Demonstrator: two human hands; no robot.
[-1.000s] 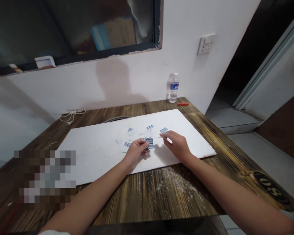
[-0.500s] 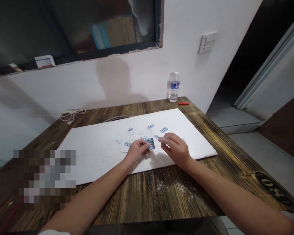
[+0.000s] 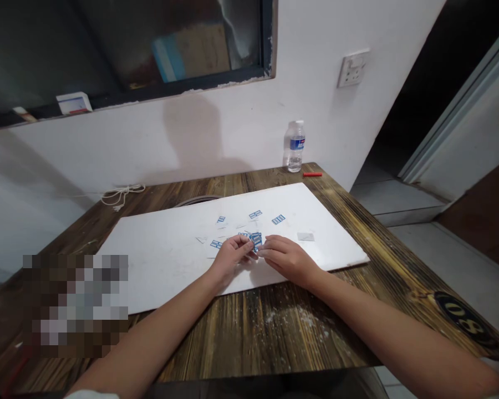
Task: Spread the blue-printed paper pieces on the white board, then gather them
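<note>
My left hand point(image 3: 233, 256) pinches a small blue-framed piece point(image 3: 256, 239) with slatted openings, between thumb and fingers. Close against the right edge of that piece are the fingertips of my right hand point(image 3: 289, 257), bent and drawn together; whatever is between them is too small to make out. Both hands are above the front part of a white board point(image 3: 162, 260). Similar blue-framed pieces lie flat behind them: one at the right point(image 3: 278, 219), one at the middle point(image 3: 255, 214), a smaller one point(image 3: 220, 219), and one beside my left hand point(image 3: 216, 244).
A pale flat rectangle point(image 3: 305, 236) lies on the board's right side. On the wooden table point(image 3: 233, 332) are a water bottle point(image 3: 296, 147), a red stick-like object point(image 3: 312, 174) and a coiled white cable point(image 3: 122, 193). A blurred-out patch covers the left front.
My right hand has moved left and slightly down, from apart to against the piece in my left hand. The pale rectangle now shows fully. My left hand has stayed nearly still.
</note>
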